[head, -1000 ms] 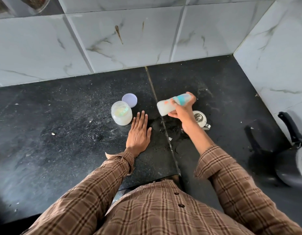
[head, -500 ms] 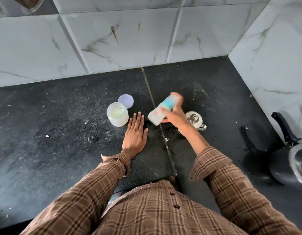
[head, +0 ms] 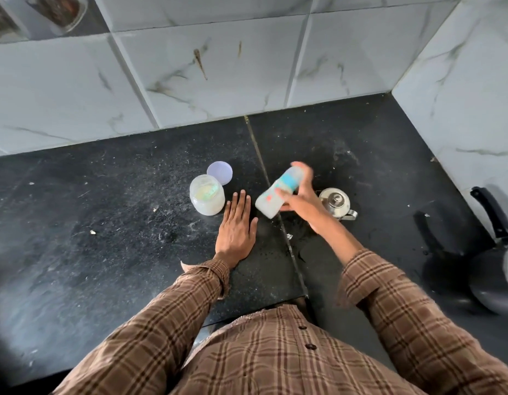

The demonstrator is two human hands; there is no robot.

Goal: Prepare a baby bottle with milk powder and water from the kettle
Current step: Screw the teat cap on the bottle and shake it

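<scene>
The step in hand looks like shaking the bottle [head: 278, 193] to mix powder and water. To do it well, keep the cap end sealed tight, grip the middle firmly, and swing from the wrist in short strokes above the table [head: 104, 223] so nothing strikes the kettle [head: 336, 205] just behind. The right hand [head: 299, 201] is closed around the bottle, which is tilted, its pale base toward the left hand [head: 237, 228] and its blurred top pointing away; it is lifted clear of the table. The left hand lies flat and open on the table, holding nothing, just beside the open jar [head: 207, 198], whose lid [head: 219, 173] rests behind it.
</scene>
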